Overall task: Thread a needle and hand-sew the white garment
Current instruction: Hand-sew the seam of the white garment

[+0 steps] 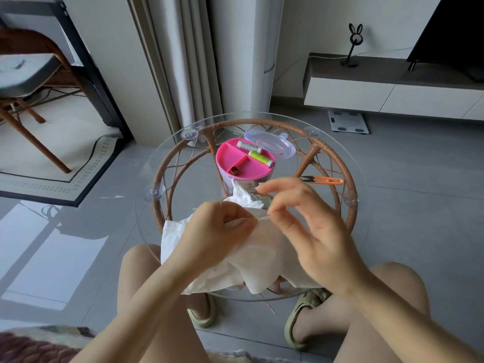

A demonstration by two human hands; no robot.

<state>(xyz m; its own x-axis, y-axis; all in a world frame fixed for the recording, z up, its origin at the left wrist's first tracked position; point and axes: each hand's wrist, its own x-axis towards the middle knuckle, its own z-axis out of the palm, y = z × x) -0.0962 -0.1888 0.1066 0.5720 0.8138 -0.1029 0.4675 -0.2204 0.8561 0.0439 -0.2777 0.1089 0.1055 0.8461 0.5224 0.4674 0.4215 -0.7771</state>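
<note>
A fold of the cloth (262, 258) is gripped by the left hand (222, 227). Beside it, the thumb and finger of the right hand (309, 226) are pinched together, likely on a needle too thin to be seen. A finger could be pricked, or the thread pulled out, if it is tugged hard. The cloth is soft, white and crumpled, spread under both hands on a round, smooth glass table (146, 179).
</note>
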